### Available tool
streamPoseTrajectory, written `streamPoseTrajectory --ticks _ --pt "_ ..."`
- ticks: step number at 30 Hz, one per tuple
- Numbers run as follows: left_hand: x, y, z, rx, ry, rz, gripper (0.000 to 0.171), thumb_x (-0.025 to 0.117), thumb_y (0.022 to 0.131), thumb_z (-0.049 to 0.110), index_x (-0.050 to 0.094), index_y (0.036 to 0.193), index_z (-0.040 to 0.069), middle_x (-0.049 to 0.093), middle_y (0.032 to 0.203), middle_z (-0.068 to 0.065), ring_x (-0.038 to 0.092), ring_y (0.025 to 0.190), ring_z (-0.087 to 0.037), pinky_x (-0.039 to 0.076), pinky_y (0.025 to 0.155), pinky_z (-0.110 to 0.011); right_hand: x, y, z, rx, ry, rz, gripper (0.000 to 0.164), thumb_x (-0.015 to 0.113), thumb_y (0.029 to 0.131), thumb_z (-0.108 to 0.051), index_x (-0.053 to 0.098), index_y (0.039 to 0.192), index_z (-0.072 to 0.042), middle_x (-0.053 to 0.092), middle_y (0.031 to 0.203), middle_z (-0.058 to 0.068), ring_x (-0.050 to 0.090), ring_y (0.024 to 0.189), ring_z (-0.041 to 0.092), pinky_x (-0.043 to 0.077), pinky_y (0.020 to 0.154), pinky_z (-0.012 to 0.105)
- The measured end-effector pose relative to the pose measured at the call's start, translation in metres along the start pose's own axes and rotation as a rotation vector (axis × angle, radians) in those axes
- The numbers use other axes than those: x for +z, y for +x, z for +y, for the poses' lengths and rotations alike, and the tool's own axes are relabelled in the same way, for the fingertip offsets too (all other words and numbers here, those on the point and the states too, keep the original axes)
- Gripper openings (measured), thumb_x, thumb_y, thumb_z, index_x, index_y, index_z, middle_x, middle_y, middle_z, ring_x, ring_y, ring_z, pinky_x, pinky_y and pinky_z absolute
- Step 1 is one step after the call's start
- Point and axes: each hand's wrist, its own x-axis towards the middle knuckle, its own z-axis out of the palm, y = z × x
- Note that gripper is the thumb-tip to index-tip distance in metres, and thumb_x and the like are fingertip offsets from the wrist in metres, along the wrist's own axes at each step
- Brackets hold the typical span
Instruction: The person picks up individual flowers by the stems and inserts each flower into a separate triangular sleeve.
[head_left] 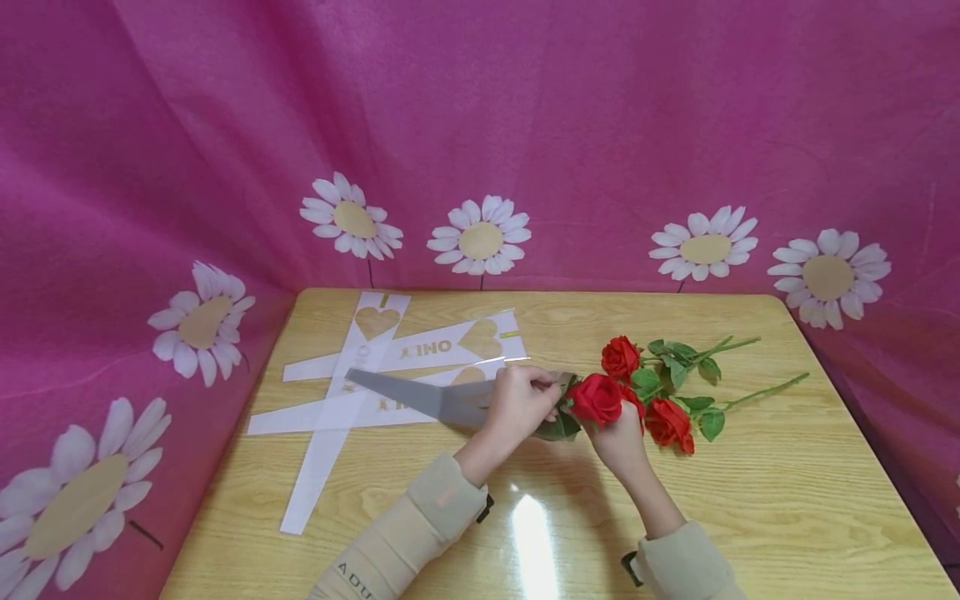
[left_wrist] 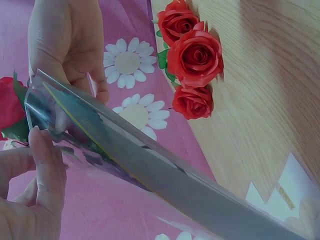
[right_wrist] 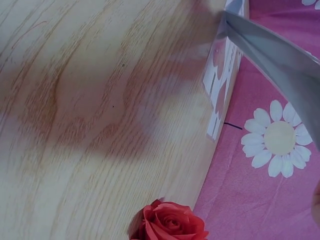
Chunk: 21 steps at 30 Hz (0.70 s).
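In the head view my left hand [head_left: 521,400] pinches the rim of a dark translucent flower sleeve [head_left: 420,394], whose narrow end points left. Green leaves show inside the sleeve's wide mouth. A red rose [head_left: 597,399] has its head just outside that mouth. My right hand [head_left: 618,442] grips the rose close below its head, with its fingers partly hidden behind petals. In the left wrist view the left hand [left_wrist: 35,192] has thumb and finger at the sleeve's rim, and the right hand [left_wrist: 70,45] is on the other side of the mouth.
Several white sleeves [head_left: 315,471] with gold hearts lie crossed on the wooden table [head_left: 787,517], partly under the held sleeve. Loose red roses [head_left: 670,423] with green stems lie to the right. A pink curtain [head_left: 585,125] with printed daisies borders the table's back and sides.
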Motion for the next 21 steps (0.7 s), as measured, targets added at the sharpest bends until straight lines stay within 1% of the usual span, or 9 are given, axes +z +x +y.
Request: streamPoseTrajectory --ticks 4,6,9,12,18,21 --pt "0.0002 -0.0005 0.0011 -0.003 -0.024 -0.009 0.01 0.06 0.078 -0.005 0.069 0.082 -0.008 0.064 0.058 -0.013 0.052 0.038 -0.003 0.048 0.038 -0.019 -0.0008 0.001 0.0006 -0.017 -0.072 -0.03 0.017 0.071 0.068 0.006 0.063 0.083 0.008 0.063 0.072 0.016 0.06 0.068 0.022 0.051 0.061 0.031" --pt "0.0004 -0.0007 0.0013 -0.006 -0.032 -0.011 0.01 0.06 0.078 -0.005 0.069 0.082 -0.008 0.064 0.058 -0.013 0.052 0.038 -0.004 0.048 0.038 -0.019 -0.0008 0.0014 0.0014 -0.031 -0.087 -0.043 0.013 0.068 0.067 0.009 0.062 0.079 0.009 0.062 0.068 0.016 0.059 0.064 0.026 0.05 0.057 0.034" --pt "0.0003 -0.001 0.002 -0.007 -0.036 -0.012 0.009 0.06 0.078 -0.005 0.068 0.082 -0.009 0.064 0.058 -0.013 0.053 0.038 -0.005 0.048 0.038 -0.019 -0.0011 0.0024 0.002 -0.045 -0.087 -0.064 0.012 0.065 0.066 0.011 0.062 0.077 0.008 0.061 0.066 0.015 0.057 0.062 0.025 0.049 0.055 0.034" --pt "0.0005 -0.0015 0.0024 -0.009 -0.053 -0.018 0.009 0.06 0.079 -0.005 0.068 0.082 -0.009 0.065 0.059 -0.014 0.055 0.039 -0.008 0.049 0.038 -0.02 -0.0018 0.0032 0.0016 -0.039 -0.089 -0.089 0.011 0.064 0.066 0.011 0.061 0.076 0.007 0.061 0.066 0.014 0.056 0.062 0.023 0.049 0.056 0.033" --pt "0.0008 -0.0025 0.0033 -0.003 -0.078 -0.022 0.01 0.059 0.079 -0.006 0.068 0.082 -0.01 0.065 0.061 -0.016 0.057 0.04 -0.01 0.05 0.039 -0.02 -0.0038 0.0041 0.0002 0.05 -0.036 -0.156 0.011 0.064 0.07 0.011 0.061 0.081 0.007 0.062 0.071 0.014 0.057 0.067 0.019 0.05 0.06 0.028" --pt "0.0012 -0.003 0.0035 0.006 -0.088 -0.015 0.01 0.058 0.079 -0.007 0.068 0.082 -0.01 0.065 0.062 -0.017 0.058 0.04 -0.013 0.05 0.04 -0.02 -0.0041 0.0047 -0.0004 0.041 -0.034 -0.175 0.011 0.063 0.072 0.01 0.061 0.082 0.007 0.061 0.072 0.016 0.057 0.068 0.019 0.05 0.062 0.029"
